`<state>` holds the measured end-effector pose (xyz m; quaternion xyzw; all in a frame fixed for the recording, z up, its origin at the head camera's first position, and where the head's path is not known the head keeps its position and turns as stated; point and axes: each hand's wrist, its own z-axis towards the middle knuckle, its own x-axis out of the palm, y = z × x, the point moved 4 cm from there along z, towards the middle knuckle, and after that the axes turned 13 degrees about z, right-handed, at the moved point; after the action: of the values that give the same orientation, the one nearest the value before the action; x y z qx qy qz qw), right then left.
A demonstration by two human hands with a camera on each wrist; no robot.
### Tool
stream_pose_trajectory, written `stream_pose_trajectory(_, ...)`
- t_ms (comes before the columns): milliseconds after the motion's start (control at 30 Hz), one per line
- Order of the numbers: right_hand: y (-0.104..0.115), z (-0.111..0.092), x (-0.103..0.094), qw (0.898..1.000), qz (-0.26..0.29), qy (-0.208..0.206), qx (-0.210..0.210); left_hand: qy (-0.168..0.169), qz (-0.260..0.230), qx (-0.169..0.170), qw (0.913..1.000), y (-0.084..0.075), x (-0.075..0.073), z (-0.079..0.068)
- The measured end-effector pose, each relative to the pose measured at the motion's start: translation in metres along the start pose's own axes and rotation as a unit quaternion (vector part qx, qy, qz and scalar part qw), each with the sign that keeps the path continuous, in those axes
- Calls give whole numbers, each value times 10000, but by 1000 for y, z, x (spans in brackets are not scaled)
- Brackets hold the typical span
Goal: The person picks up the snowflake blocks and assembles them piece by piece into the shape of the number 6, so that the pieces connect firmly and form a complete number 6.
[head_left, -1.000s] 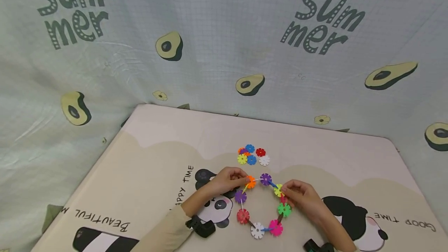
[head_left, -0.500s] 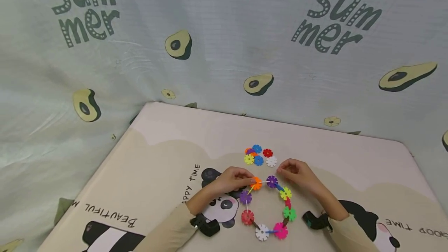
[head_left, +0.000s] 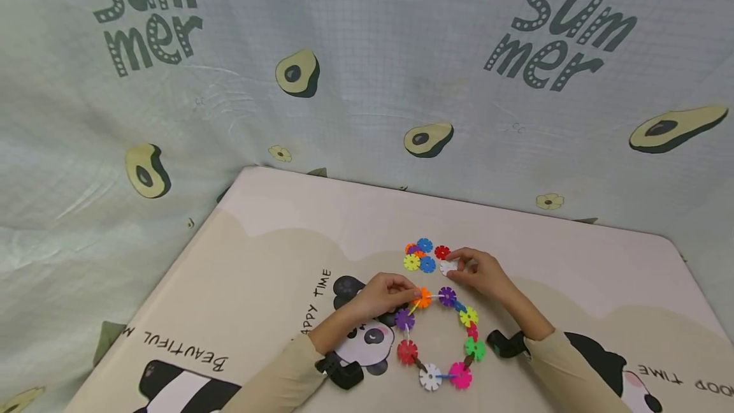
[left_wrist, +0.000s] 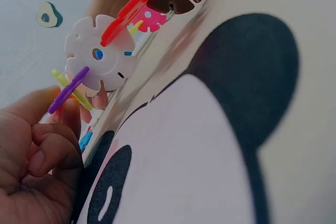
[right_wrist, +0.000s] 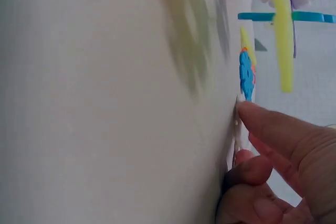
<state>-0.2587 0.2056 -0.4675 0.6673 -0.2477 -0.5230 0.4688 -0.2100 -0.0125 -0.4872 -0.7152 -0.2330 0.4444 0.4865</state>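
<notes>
Flat notched snowflake discs make a closed ring, with face-up discs joined by edge-on ones. My left hand [head_left: 385, 293] pinches the orange disc [head_left: 424, 298] at the ring's upper left. In the left wrist view, its fingertips meet the ring beside the edge-on yellow disc [left_wrist: 79, 96] and the purple disc [left_wrist: 69, 90]. Beyond the ring, my right hand [head_left: 483, 271] has thumb and index finger at opposite edges of a loose white disc [head_left: 447, 267], partly covered by the fingers. In the right wrist view the right thumb [right_wrist: 278, 132] is low against the table.
Next to the white disc lie a red disc [head_left: 442, 252], a yellow disc [head_left: 411, 262] and several other loose discs. The panda-print table cover [head_left: 287, 241] runs back to the avocado-print curtain [head_left: 355, 69]. Part of the ring overhangs the right wrist view, with a yellow disc [right_wrist: 283, 35] edge-on.
My right hand has left the yellow disc on the ring's right side and moved up and left to the loose white disc. My left hand stays at the orange disc. The view has swung slightly left.
</notes>
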Motion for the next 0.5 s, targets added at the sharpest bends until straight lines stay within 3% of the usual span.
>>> stream_pose_trajectory(167, 2, -3, -3, 9999, -24, 26, 121, 61, 24, 0, 10000, 1, 2, 1)
stream_pose_trajectory(300, 0, -7, -6, 9992, 349, 119, 121, 117, 24, -14, 9999, 2, 4, 2)
stream_pose_trajectory(500, -5, -12, -9, 9948, 831, 583, 101, 325, -45, 16, 9995, 1, 4, 2)
